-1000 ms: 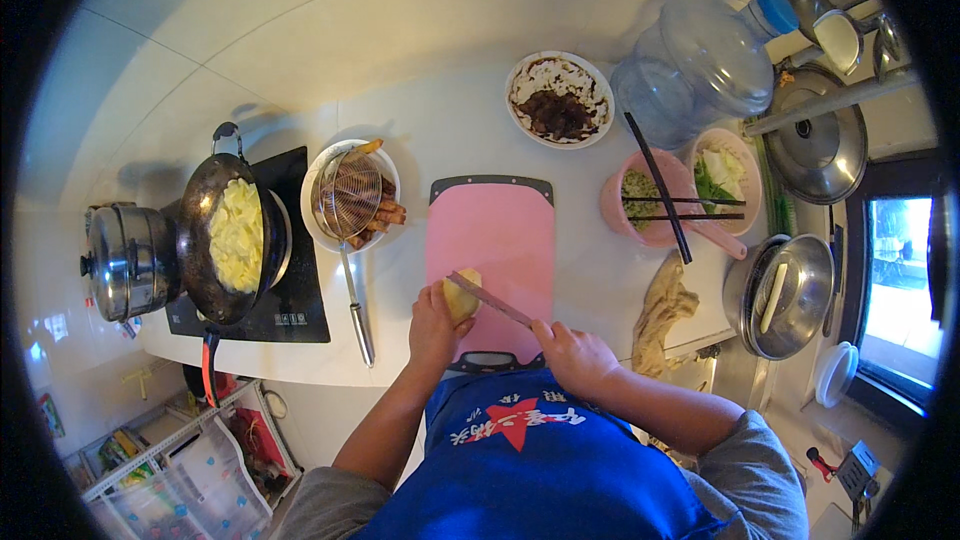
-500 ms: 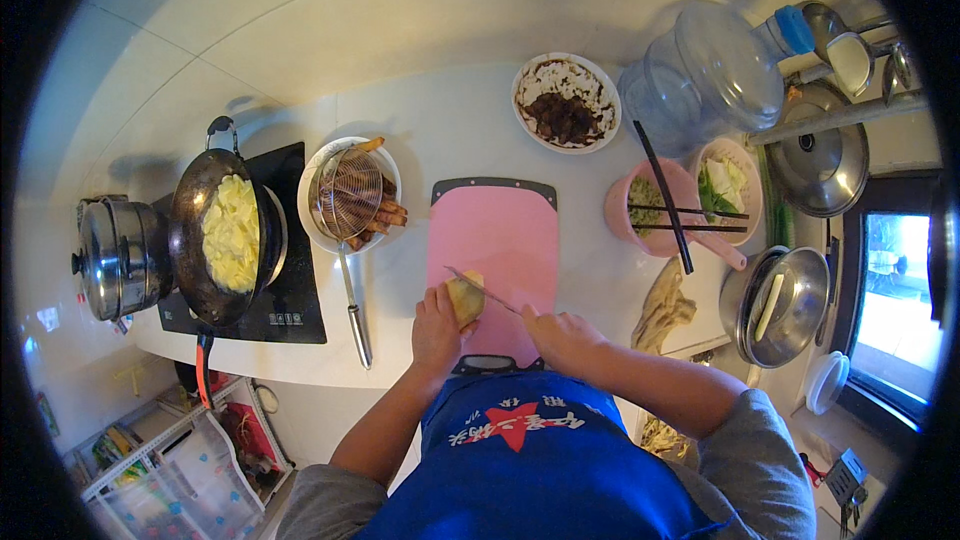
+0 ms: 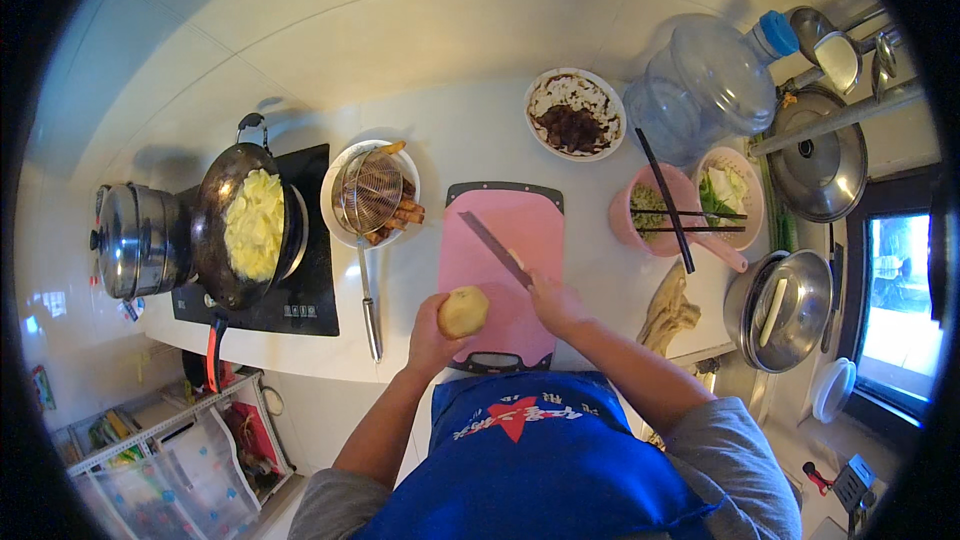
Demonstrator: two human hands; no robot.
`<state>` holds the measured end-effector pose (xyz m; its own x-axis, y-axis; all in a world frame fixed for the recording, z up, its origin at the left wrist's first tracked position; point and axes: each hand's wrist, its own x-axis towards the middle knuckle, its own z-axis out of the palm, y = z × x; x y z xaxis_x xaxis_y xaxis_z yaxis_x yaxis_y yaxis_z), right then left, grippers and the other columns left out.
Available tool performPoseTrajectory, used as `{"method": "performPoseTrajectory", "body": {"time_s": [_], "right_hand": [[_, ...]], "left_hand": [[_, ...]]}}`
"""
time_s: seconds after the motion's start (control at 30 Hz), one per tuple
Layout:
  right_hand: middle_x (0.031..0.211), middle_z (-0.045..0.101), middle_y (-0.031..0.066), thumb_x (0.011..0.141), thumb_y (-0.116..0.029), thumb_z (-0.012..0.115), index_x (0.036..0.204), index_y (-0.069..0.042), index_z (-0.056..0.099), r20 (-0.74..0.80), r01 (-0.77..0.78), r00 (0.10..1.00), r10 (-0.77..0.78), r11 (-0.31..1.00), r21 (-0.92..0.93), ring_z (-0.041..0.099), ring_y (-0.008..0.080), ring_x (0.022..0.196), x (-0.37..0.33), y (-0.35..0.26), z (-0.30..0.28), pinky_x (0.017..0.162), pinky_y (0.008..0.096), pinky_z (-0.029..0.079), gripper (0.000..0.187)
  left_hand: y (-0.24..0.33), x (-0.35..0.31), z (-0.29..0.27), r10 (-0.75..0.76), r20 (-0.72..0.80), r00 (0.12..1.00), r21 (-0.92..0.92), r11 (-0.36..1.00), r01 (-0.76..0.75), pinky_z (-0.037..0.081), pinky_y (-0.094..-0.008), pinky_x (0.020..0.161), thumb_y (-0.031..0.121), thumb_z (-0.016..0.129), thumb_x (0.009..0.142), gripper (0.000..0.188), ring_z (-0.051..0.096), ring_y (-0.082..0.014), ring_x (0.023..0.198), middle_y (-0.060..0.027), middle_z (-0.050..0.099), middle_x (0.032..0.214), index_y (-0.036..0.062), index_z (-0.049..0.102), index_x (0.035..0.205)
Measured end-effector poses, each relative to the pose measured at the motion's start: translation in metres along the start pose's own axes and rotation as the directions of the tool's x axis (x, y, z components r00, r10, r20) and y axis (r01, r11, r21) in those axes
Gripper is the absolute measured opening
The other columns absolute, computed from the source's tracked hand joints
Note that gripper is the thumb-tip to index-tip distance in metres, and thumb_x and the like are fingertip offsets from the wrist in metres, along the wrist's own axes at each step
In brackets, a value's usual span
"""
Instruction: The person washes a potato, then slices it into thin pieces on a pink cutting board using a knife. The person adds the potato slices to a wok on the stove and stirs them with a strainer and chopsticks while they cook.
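Note:
My left hand (image 3: 430, 338) is closed around a pale yellow peeled potato (image 3: 463, 312), held up over the near left part of a pink cutting board (image 3: 540, 230) with dark ends. In my right hand (image 3: 556, 304) is a knife (image 3: 492, 244). Its long blade slants up and left across the board, apart from the potato. A small pale piece shows by the blade close to the handle; whether it sticks to the metal I cannot tell.
Left stands a wok (image 3: 208, 230) of pale yellow pieces on a black cooktop (image 3: 318, 285). A wire strainer (image 3: 368, 190) rests over a bowl of brown sticks. A bowl (image 3: 537, 145) of dark and white food, a water jug (image 3: 710, 80), pink baskets (image 3: 622, 215) and steel bowls (image 3: 815, 290) are at right.
The potato has been lifted and turned in my left hand. The knife has come away from it, its blade now above the middle of the board. The whole view has shifted slightly.

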<state>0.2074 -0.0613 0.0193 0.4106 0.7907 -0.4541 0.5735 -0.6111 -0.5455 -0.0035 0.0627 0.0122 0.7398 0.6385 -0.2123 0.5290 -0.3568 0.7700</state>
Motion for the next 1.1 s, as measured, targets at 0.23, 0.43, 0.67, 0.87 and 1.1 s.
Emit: {"method": "performPoseTrajectory", "body": {"time_s": [0.23,0.43,0.67,0.87,1.1], "right_hand": [[0.081,0.062,0.0247,0.091,-0.022,0.046,0.115,-0.008,0.047,0.16,0.139,0.981,-0.111,0.974,-0.178,0.06,0.0442,0.078,-0.017,0.035,-0.019,0.072,0.0532,0.047,0.028],[0.083,0.063,0.024,0.089,-0.024,0.048,0.113,-0.012,0.048,-0.036,0.027,0.999,-0.03,0.996,-0.08,0.061,0.0449,0.076,0.006,0.037,-0.029,0.067,0.0541,0.048,0.027],[0.079,0.06,0.0286,0.089,-0.02,0.049,0.106,-0.004,0.046,-0.188,0.061,0.981,-0.044,0.994,0.089,0.057,0.0483,0.075,-0.039,0.041,-0.02,0.065,0.055,0.045,0.024],[0.076,0.059,0.0295,0.089,-0.02,0.048,0.104,-0.004,0.044,-0.185,0.03,0.983,0.008,0.978,0.204,0.057,0.0486,0.071,-0.061,0.047,-0.018,0.063,0.0561,0.045,0.022],[0.074,0.059,0.0293,0.09,-0.019,0.048,0.104,-0.005,0.045,-0.172,0.016,0.985,0.023,0.975,0.221,0.058,0.0483,0.071,-0.069,0.036,-0.022,0.062,0.0568,0.044,0.02]], "left_hand": [[-0.004,-0.026,-0.007,-0.277,0.183,0.943,-0.779,0.544,0.311,0.047,-0.0392,0.091,0.016,0.073,0.071,0.069,0.054,-0.0252,0.108,-0.0117,0.051,0.121,0.0053,0.037,0.129],[-0.023,-0.015,-0.004,-0.104,0.566,0.818,-0.823,-0.006,0.569,0.052,-0.0402,0.079,0.044,0.049,0.088,0.057,0.061,-0.0292,0.097,-0.0155,0.057,0.112,0.0073,0.04,0.13],[-0.008,0.009,0.002,-0.031,0.602,0.798,-0.789,-0.174,0.589,0.05,-0.0413,0.083,0.054,0.057,0.082,0.068,0.059,-0.0292,0.101,-0.0169,0.055,0.118,0.0127,0.041,0.133],[-0.007,0.018,0.019,-0.26,0.465,0.847,-0.884,-0.081,0.46,0.048,-0.0424,0.09,0.04,0.068,0.078,0.067,0.055,-0.0263,0.109,-0.0131,0.055,0.12,0.0113,0.041,0.132],[0.0,0.015,0.018,-0.235,0.192,0.953,-0.928,0.271,0.254,0.046,-0.0403,0.093,0.014,0.072,0.073,0.065,0.055,-0.0246,0.109,-0.0093,0.053,0.118,0.006,0.039,0.128]]}}
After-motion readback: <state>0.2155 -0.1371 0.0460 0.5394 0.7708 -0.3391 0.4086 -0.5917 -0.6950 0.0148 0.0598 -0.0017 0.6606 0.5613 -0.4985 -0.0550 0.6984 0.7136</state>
